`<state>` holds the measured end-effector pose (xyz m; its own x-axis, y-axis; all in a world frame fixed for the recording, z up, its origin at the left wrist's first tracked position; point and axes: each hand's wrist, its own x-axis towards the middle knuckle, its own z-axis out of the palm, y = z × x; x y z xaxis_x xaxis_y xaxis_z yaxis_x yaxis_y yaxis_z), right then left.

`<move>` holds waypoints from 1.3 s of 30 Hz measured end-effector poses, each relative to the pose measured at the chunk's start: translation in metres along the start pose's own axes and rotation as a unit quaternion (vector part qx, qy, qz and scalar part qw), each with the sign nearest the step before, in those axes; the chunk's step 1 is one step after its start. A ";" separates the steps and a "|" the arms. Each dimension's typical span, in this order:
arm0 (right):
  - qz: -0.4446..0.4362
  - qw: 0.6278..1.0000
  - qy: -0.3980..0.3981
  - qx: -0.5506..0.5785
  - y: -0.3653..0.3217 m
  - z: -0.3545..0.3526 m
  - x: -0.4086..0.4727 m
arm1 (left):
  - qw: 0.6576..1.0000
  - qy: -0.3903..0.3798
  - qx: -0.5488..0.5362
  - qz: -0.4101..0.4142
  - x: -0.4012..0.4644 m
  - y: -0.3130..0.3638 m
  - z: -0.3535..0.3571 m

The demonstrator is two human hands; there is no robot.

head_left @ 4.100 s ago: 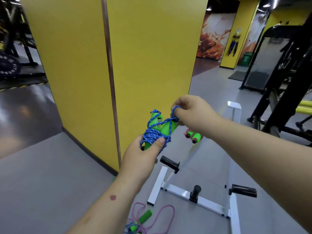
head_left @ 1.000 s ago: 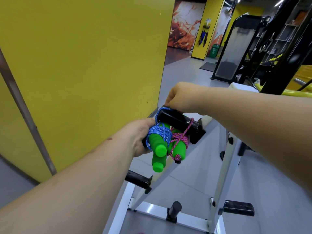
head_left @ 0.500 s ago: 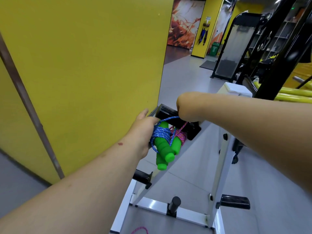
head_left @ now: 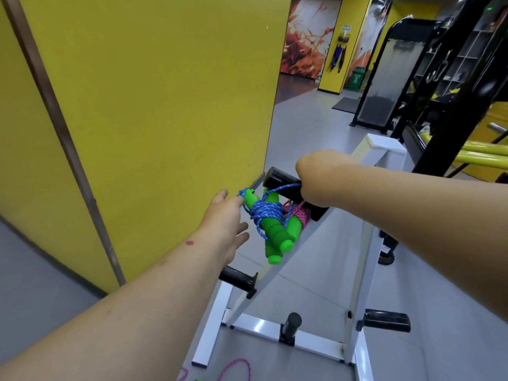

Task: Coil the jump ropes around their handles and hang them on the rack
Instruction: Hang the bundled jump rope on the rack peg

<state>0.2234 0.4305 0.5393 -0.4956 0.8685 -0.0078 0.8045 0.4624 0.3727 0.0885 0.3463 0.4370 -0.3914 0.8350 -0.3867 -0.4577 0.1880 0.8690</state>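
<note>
Head camera view of a gym floor: at centre frame, a blue braided jump rope coiled around two bright green foam handles (head_left: 270,221) hangs from a black cylindrical peg (head_left: 283,182) at the upper end of a white metal A-frame rack (head_left: 360,270). Just right of it, touching it, a pink braided jump rope wound on green handles (head_left: 295,218) hangs from the same peg. The person's right hand (head_left: 316,182), entering from the right of the frame, is curled over the peg with a strand of blue cord running to it; the fingers are turned away from the camera, so whether they pinch the cord or grip the peg cannot be told. The left hand (head_left: 225,218), reaching up from the lower left, is spread with fingers relaxed and holds nothing; its fingertips lie just beside the top of the blue bundle, and contact cannot be made out. Lower on the rack, three more black pegs stick out: one on the left leg (head_left: 237,279), one upright on the base bar (head_left: 291,324) and one on the right (head_left: 387,320). A loose pink cord (head_left: 233,369) lies on the grey floor (head_left: 439,339) at the bottom edge. A tall yellow wall panel (head_left: 151,105) fills the upper left of the frame, and black exercise machines (head_left: 453,78) stand at upper right.
</note>
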 end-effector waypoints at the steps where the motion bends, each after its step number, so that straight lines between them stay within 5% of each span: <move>1: 0.000 1.000 0.002 -0.001 0.000 -0.001 -0.001 | 1.000 0.002 0.004 -0.002 -0.002 -0.001 -0.005; 16: -0.038 0.998 0.032 0.041 0.009 0.013 -0.004 | 0.998 -0.050 0.036 -0.004 -0.010 -0.019 0.004; 31: -0.080 0.994 0.006 -0.072 0.010 0.007 -0.017 | 0.996 -0.052 0.063 0.039 -0.009 -0.027 0.016; 39: -0.076 0.993 0.074 -0.046 0.001 0.019 -0.021 | 0.996 -0.040 0.064 0.037 -0.010 -0.022 0.011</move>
<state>0.2411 0.4163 0.5228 -0.6567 0.7515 0.0634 0.6872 0.5615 0.4610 0.1113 0.3401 0.4253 -0.3528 0.8870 -0.2978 -0.3215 0.1840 0.9288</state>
